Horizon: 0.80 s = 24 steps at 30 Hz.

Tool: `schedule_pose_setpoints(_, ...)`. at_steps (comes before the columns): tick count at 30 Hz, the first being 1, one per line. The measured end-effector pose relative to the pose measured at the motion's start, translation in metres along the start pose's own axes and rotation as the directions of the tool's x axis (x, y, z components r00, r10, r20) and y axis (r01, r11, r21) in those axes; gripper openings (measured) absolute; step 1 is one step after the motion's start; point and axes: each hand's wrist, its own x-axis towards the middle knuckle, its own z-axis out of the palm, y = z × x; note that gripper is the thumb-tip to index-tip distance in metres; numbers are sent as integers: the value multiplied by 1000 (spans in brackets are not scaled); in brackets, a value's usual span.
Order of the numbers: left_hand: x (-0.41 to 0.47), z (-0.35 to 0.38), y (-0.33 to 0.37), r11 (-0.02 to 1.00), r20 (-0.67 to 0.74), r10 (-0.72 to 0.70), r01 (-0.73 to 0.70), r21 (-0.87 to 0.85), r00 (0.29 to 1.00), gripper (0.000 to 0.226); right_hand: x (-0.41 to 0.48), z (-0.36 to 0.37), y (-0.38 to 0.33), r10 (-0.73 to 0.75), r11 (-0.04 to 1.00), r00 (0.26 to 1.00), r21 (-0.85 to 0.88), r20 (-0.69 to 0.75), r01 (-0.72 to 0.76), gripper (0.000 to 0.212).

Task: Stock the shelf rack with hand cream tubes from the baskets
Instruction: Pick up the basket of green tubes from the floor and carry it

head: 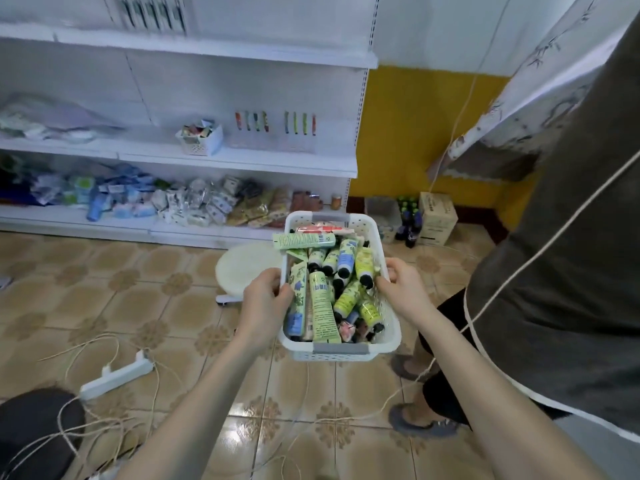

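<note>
Centrally, left hand [264,295] and right hand [401,286] are gripping a white perforated plastic basket [341,351] of green hand cream tubes [322,306].

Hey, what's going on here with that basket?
A person is holding a white basket by its side rims, left hand on one side and right hand on the other. It is packed with hand cream tubes. The shelf rack stands ahead, and neither hand holds a tube. Another person stands at the right.
</note>
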Motion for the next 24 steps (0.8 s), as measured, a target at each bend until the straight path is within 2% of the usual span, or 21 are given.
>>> schedule_pose_setpoints(6, 102, 24, 7, 1000, -16, -9, 9, 13, 1000, 11, 111, 5, 3, -13, 1000, 1000, -11, 10, 14, 28)
schedule_pose_setpoints(10, 166, 37, 16, 994, -57, 7, -1, 107, 998, 12, 182, 4, 3, -1, 1000, 1000, 0, 19, 1, 26)
schedule_pose_setpoints(20, 305, 51, 23, 999, -61, -17, 19, 33, 998, 10, 321, 12, -15, -40, 998, 998, -49, 44, 43, 27)
schedule_pose_setpoints(24, 359, 52, 28, 998, -41, 9, -6, 61, 999, 12, 376, 20, -20, -55, 996, 998, -73, 35, 58, 26)
